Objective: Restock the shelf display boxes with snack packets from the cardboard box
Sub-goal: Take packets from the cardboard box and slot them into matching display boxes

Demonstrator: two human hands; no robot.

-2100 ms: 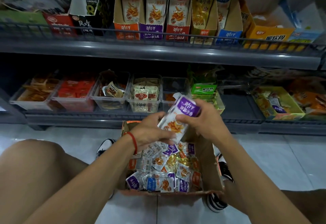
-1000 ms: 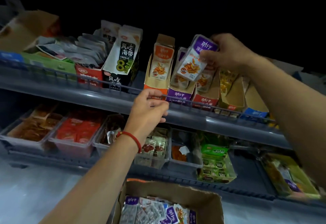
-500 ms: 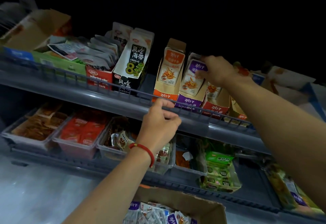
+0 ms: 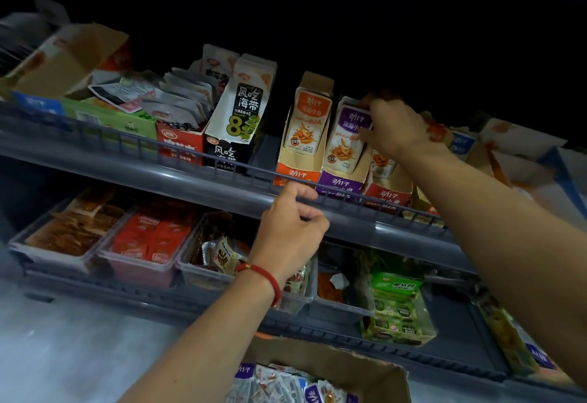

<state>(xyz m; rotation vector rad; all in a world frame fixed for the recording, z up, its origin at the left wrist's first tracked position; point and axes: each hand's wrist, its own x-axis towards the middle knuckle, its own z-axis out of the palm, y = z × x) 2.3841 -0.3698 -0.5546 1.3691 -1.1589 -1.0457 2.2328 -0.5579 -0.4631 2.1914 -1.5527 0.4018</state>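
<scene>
My right hand (image 4: 394, 131) grips the top of a stack of purple snack packets (image 4: 344, 145) that stands in the purple display box (image 4: 341, 181) on the upper shelf. An orange display box (image 4: 297, 177) sits to its left and a red one (image 4: 387, 194) to its right, partly hidden by my forearm. My left hand (image 4: 289, 228) hovers with loosely curled fingers at the shelf's wire rail (image 4: 222, 162) and holds nothing. The cardboard box (image 4: 374, 367) is on the floor at the bottom, with several mixed packets (image 4: 286, 386) inside.
A black seaweed box (image 4: 241, 123) and other snack cartons fill the upper shelf to the left. Clear tubs (image 4: 143, 243) of red and brown snacks line the lower shelf, with a green carton (image 4: 397, 307) to the right. The grey floor (image 4: 79, 339) lies lower left.
My right hand lifted the purple packets from above the cardboard box to the upper shelf and set them into the purple display box. My left hand rose to the shelf rail.
</scene>
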